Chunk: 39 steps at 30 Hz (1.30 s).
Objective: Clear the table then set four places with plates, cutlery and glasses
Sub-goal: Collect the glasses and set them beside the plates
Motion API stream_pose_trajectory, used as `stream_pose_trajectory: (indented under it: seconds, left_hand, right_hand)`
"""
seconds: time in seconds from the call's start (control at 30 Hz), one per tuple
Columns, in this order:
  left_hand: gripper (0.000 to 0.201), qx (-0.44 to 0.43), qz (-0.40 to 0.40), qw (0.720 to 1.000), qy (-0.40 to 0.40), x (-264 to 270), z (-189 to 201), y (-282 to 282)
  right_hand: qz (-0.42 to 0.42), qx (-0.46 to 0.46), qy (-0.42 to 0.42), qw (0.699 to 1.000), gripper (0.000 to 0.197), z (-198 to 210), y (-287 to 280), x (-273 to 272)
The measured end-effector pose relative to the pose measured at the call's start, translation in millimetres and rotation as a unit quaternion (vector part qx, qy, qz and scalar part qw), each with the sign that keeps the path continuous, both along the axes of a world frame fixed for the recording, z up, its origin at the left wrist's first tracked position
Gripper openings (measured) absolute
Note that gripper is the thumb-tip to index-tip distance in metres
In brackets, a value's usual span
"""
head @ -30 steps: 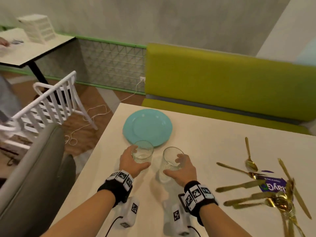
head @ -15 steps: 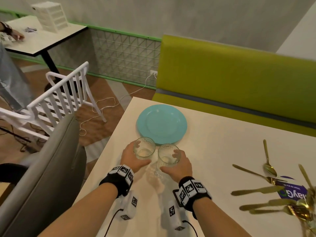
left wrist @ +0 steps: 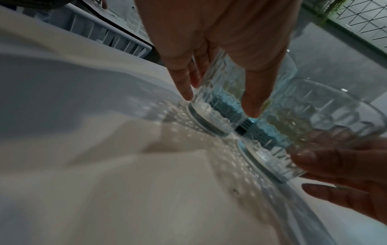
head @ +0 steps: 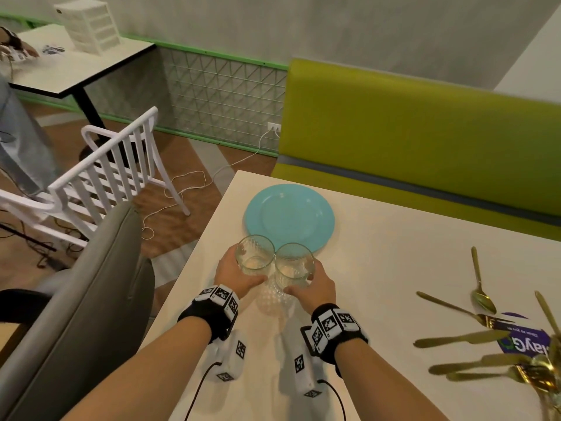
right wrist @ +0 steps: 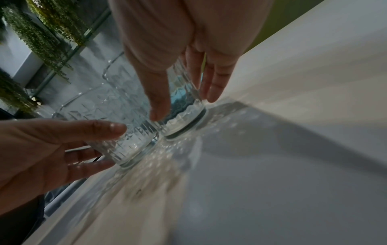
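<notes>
Two clear patterned glasses stand side by side and touching on the cream table (head: 379,268), just in front of a teal plate (head: 290,220). My left hand (head: 233,273) grips the left glass (head: 255,256), fingers and thumb curled round its wall (left wrist: 217,102). My right hand (head: 317,288) grips the right glass (head: 294,265) in the same way (right wrist: 184,102). In both wrist views the bases appear to rest on the tabletop. Gold cutlery (head: 473,341) lies scattered at the table's right.
A purple packet (head: 525,344) lies among the cutlery. A grey chair back (head: 91,299) stands close on my left and a green bench (head: 425,141) runs behind the table. A white chair (head: 115,174) and another table (head: 76,68) are further left.
The two glasses were a hand's width apart; my hands have brought them together until they touch, closer to the plate. My view has shifted left.
</notes>
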<state>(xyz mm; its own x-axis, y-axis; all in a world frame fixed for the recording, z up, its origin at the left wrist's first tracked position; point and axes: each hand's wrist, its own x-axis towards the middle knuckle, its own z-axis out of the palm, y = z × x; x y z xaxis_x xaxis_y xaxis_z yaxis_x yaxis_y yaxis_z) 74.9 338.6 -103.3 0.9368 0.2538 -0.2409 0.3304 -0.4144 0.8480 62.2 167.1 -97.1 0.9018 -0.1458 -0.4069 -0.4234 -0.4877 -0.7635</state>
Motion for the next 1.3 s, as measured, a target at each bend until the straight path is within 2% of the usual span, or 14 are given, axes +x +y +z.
stream_pose_trajectory:
  seconds: [0.1, 0.23, 0.33, 0.43, 0.53, 0.6, 0.7, 0.8, 1.0, 1.1, 1.3]
  left_hand:
    - [0.089, -0.004, 0.004, 1.0, 0.007, 0, 2, -1]
    - [0.126, 0.037, 0.009, 0.998, 0.044, -5, 12, -5]
    - [0.137, 0.074, 0.017, 0.997, -0.031, -15, 28, -10]
    - [0.141, 0.108, -0.029, 0.986, -0.127, -20, 50, -22]
    - [0.13, 0.106, -0.073, 0.971, -0.201, -14, 73, -55]
    - [0.113, 0.105, -0.124, 0.96, -0.226, -6, 89, -92]
    - [0.073, 0.087, -0.203, 0.948, -0.229, 2, 102, -153]
    - [0.052, 0.016, -0.286, 0.936, -0.204, -6, 111, -224]
    - [0.043, -0.046, -0.401, 0.902, -0.155, -44, 121, -357]
    - [0.045, -0.057, -0.441, 0.888, -0.118, -58, 121, -415]
    - [0.06, -0.024, -0.525, 0.85, -0.039, -70, 102, -522]
  right_hand:
    - [0.0, 0.014, 0.004, 1.0, 0.081, 3, -2, -1]
    - [-0.006, 0.018, 0.008, 1.0, 0.088, 5, -7, -4]
    - [-0.015, 0.007, 0.016, 1.0, 0.088, 10, -19, -9]
    - [-0.049, 0.0, 0.015, 0.999, 0.083, 19, -43, -15]
    - [-0.094, -0.022, -0.001, 0.995, 0.078, 35, -78, -23]
    - [-0.143, -0.028, -0.012, 0.989, 0.073, 49, -111, -34]
    - [-0.212, -0.036, -0.025, 0.976, 0.066, 67, -165, -57]
    - [-0.285, -0.055, -0.019, 0.957, 0.061, 79, -229, -92]
    - [-0.464, -0.068, 0.0, 0.883, 0.054, 79, -350, -168]
    - [-0.512, -0.075, 0.029, 0.855, 0.058, 72, -409, -198]
    - [-0.6, -0.084, 0.06, 0.793, 0.063, 51, -514, -237]
